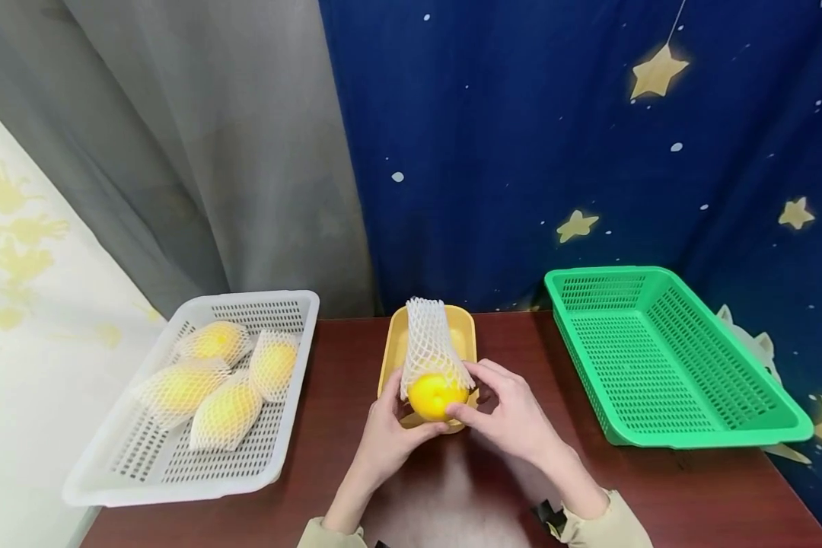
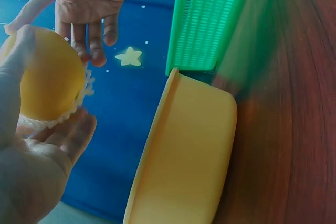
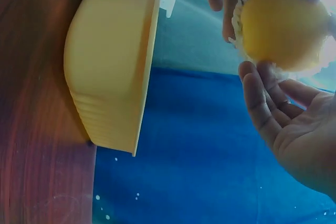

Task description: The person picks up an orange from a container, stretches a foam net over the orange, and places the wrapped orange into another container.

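A round yellow fruit (image 1: pixel 435 396) sits in the mouth of a white foam net sleeve (image 1: pixel 428 335), its near side bare. The sleeve's narrow end stretches away over a yellow tray (image 1: pixel 463 323). My left hand (image 1: pixel 388 435) holds the fruit from the left, thumb across its near side and fingers round it. On the right, my right hand (image 1: pixel 510 411) has its thumb on the fruit and its fingers at the net's edge. In the left wrist view the fruit (image 2: pixel 52 74) is raised above the level of the tray (image 2: pixel 181 150). The right wrist view shows net around its far side.
To the left stands a white basket (image 1: pixel 289 426) with several yellow fruits (image 1: pixel 226 412) in foam nets. A green basket (image 1: pixel 657 365) is at the right of the dark red table (image 1: pixel 342 358). Grey and blue curtains (image 1: pixel 466 152) hang behind.
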{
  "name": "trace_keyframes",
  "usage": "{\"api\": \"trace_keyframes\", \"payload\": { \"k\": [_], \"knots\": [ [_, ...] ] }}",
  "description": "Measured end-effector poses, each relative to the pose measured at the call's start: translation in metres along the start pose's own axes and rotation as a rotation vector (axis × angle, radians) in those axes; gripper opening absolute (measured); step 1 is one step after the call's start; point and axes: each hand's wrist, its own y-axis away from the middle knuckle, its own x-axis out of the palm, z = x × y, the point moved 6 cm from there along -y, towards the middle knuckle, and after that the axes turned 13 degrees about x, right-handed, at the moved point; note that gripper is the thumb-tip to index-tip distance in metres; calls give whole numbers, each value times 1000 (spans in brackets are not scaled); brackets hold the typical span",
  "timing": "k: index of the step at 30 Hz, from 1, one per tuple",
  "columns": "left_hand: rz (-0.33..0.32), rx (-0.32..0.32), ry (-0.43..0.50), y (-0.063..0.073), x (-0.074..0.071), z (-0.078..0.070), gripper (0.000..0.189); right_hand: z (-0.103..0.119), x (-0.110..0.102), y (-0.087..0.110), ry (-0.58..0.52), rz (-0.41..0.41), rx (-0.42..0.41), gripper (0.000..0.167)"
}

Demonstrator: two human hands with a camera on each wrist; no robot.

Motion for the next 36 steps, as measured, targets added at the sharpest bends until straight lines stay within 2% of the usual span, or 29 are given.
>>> {"api": "trace_keyframes", "payload": {
  "k": [4,8,13,17,20,23,27,31,36],
  "knots": [
    [20,49,136,-2,2,-4,86,5,-5,4,40,-39,-58,46],
    [25,92,213,-3,1,-8,80,9,-11,4,10,-65,-112,45],
    [28,134,231,-5,-2,-10,78,9,-18,3,-21,-110,-112,39],
    [27,135,232,-4,-2,-10,78,8,-19,2,-44,-121,-87,33],
    [24,134,240,-4,-2,-11,77,6,-17,2,-85,-106,-47,36],
    [16,139,253,-4,-1,-11,76,5,-13,2,-124,-71,-29,45],
    [-1,137,259,-4,0,-11,76,8,-9,2,-129,-64,-68,55],
    [-21,111,264,-4,0,-10,79,11,-9,4,-133,-128,-108,45],
    [-55,79,254,-3,0,-9,86,16,-8,8,-128,-247,-207,30]
  ]
}}
